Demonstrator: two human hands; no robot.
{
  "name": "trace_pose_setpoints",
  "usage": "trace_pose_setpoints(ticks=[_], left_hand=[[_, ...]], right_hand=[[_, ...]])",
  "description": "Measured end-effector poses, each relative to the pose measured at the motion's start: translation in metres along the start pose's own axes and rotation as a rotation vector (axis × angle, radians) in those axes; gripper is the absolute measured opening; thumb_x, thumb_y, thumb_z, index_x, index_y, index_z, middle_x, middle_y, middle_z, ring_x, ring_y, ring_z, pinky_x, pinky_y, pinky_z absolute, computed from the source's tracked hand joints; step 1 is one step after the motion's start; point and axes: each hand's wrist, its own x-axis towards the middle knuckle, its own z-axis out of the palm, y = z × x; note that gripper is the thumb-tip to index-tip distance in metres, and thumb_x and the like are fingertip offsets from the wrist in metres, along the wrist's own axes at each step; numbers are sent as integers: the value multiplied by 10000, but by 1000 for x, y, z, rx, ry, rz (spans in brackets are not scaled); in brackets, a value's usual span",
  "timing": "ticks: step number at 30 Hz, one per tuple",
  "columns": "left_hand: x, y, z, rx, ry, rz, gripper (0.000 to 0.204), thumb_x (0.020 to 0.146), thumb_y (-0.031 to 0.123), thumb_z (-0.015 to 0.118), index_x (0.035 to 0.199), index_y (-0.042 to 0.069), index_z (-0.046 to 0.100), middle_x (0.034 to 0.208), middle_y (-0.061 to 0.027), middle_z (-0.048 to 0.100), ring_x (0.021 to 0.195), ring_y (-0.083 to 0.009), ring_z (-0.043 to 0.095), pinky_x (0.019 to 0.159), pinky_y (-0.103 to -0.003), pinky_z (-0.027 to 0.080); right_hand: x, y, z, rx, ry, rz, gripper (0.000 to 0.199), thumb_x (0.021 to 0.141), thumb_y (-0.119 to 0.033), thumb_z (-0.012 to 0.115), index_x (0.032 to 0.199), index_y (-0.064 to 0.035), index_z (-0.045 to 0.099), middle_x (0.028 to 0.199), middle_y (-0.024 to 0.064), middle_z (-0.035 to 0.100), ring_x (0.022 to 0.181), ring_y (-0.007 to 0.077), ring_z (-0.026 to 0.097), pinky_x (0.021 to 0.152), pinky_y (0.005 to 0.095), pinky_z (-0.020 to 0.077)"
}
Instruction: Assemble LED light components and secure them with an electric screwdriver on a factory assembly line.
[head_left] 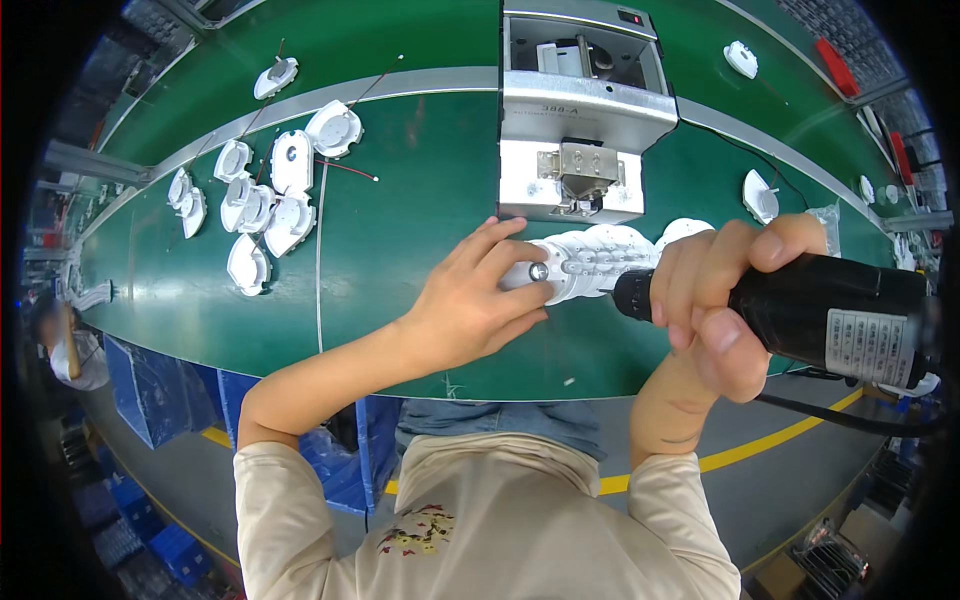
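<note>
My left hand (480, 295) rests at the left end of a row of overlapping white plastic housings (612, 245). Its fingers grip the nearest housing, around a small round metal piece (539, 271). In my right hand (725, 300) is a black electric screwdriver (790, 305), lying nearly level with its nose pointing left over the row. My fingers wrap round its body, and a black cable runs off at the right. The screwdriver's nose is close to the housings; whether its bit touches one I cannot tell.
A silver screw feeder (585, 120) stands just beyond the row. Several white housings with thin wires (290, 165) lie at the left of the green table (410, 200). More sit at the right, including one housing (760, 197) near a clear bag (828, 225). Blue bins (150, 395) stand below.
</note>
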Motion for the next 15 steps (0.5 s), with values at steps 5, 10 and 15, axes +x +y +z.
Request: trace_pose_setpoints(ticks=[5, 10, 15], left_hand=[[-3, 1, 13, 117, 35, 18, 282, 669, 201, 780, 905, 133, 643, 1087, -62, 567, 1097, -320, 557, 858, -458, 487], [-3, -11, 19, 56, 104, 99, 226, 688, 183, 766, 869, 127, 642, 1068, -70, 574, 1046, -318, 585, 783, -427, 517], [-6, -17, 10, -11, 69, 150, 181, 692, 150, 756, 824, 110, 638, 1052, -74, 584, 1009, -319, 601, 745, -395, 532]], right_hand=[[1, 4, 1, -26, 0, 8, 454, 712, -12, 661, 1072, -22, 386, 622, 60, 486, 446, 129, 444, 452, 281, 436], [7, 5, 4, -61, -41, 0, 435, 738, -25, 641, 1089, -33, 383, 633, 61, 486, 451, 133, 453, 454, 286, 437], [27, 13, 12, -119, 30, -124, 494, 823, -68, 511, 1299, -46, 383, 674, 34, 428, 460, 121, 398, 482, 310, 398]])
